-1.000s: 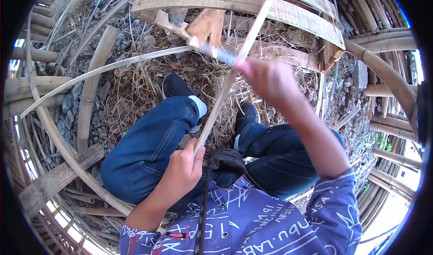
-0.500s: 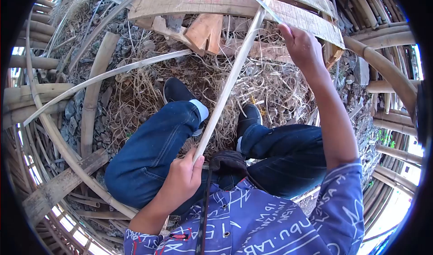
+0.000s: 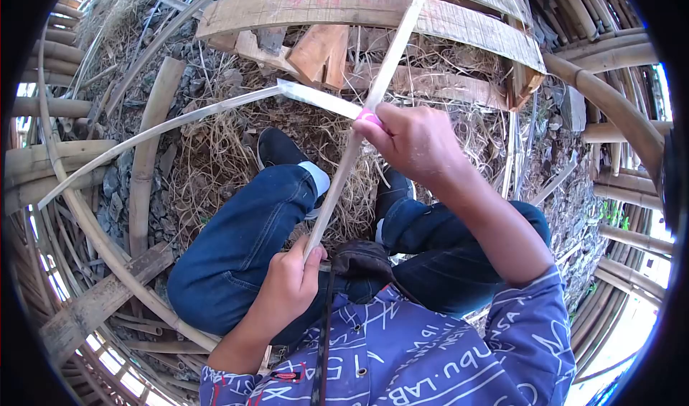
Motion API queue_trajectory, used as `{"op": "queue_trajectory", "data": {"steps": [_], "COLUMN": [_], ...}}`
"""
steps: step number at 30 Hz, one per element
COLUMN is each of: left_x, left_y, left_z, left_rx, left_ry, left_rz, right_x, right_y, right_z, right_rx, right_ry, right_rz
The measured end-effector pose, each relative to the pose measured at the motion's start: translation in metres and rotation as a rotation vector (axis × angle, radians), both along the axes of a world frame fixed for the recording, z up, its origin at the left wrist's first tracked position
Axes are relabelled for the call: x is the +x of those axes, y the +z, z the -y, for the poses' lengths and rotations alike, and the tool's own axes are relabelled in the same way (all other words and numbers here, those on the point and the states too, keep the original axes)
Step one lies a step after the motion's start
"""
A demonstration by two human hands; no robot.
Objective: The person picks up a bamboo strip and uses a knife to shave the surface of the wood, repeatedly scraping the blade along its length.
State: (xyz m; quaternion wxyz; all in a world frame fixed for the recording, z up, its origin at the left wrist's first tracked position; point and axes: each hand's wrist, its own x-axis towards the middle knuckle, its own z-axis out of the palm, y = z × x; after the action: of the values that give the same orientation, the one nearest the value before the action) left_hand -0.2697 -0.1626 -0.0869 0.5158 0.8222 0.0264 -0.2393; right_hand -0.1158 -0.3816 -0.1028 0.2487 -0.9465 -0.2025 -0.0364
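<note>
Left hand: fingers pinching pale strip at near end, unchanged;
Right hand: fingers wrapped round knife, nearer the body than before;
Blade: now turned further left

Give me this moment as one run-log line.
left hand: gripping lower part of strip | right hand: holding knife at strip, blade pointing left | slats: beyond hands

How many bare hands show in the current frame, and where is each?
2: the left hand grips the near part of the long pale wooden strip; the right hand holds the pink-handled metal knife across it.
</note>
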Motion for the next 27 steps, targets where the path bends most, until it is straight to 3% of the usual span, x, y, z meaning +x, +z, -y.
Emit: {"op": "queue_trajectory", "data": {"steps": [1,3,5,7,9,13,14,15,16,19,21,22,23,25,27], "left_x": [0.000,-0.003,-0.003,-0.001,-0.001,-0.002,-0.001,0.001,0.002,0.004,0.004,0.002,0.001,0.002,-0.003], "left_y": [0.001,-0.003,-0.003,-0.003,0.000,-0.002,-0.003,-0.003,-0.002,0.001,-0.001,-0.002,-0.001,0.001,-0.008], "left_z": [0.001,0.001,-0.002,-0.004,-0.003,-0.007,-0.007,-0.006,-0.004,-0.004,-0.005,-0.005,-0.004,-0.004,-0.006], "left_rx": [0.013,0.051,0.097,0.100,0.108,0.082,0.080,0.060,0.041,0.050,0.048,0.032,0.033,0.033,-0.026], "left_ry": [0.010,-0.006,-0.009,-0.034,-0.041,-0.032,-0.030,-0.020,-0.010,-0.019,-0.002,0.023,0.021,0.003,-0.002], "left_rz": [-0.003,0.019,0.051,0.019,0.017,0.015,0.022,0.019,0.013,-0.033,-0.060,-0.084,-0.075,-0.024,-0.007], "right_x": [0.000,0.026,0.041,0.055,0.081,0.073,0.060,0.041,0.024,-0.014,0.001,0.017,0.030,0.043,0.027], "right_y": [-0.007,-0.015,-0.018,-0.011,-0.007,-0.016,-0.003,-0.003,0.003,-0.006,-0.025,-0.039,-0.029,-0.029,-0.001], "right_z": [0.000,0.018,0.035,0.040,0.071,0.083,0.066,0.052,0.034,0.005,0.018,0.031,0.039,0.057,0.042], "right_rx": [-0.025,-0.119,-0.100,-0.246,-0.227,-0.094,-0.157,-0.036,-0.003,0.046,0.010,-0.153,-0.007,0.010,0.088], "right_ry": [0.009,-0.218,-0.080,-0.246,-0.424,-0.308,-0.373,-0.277,-0.253,0.065,-0.050,-0.221,-0.324,-0.317,-0.391], "right_rz": [-0.014,-0.110,0.140,-0.038,-0.144,0.125,-0.083,-0.027,-0.157,-0.091,-0.043,0.011,-0.072,0.075,-0.256]}}
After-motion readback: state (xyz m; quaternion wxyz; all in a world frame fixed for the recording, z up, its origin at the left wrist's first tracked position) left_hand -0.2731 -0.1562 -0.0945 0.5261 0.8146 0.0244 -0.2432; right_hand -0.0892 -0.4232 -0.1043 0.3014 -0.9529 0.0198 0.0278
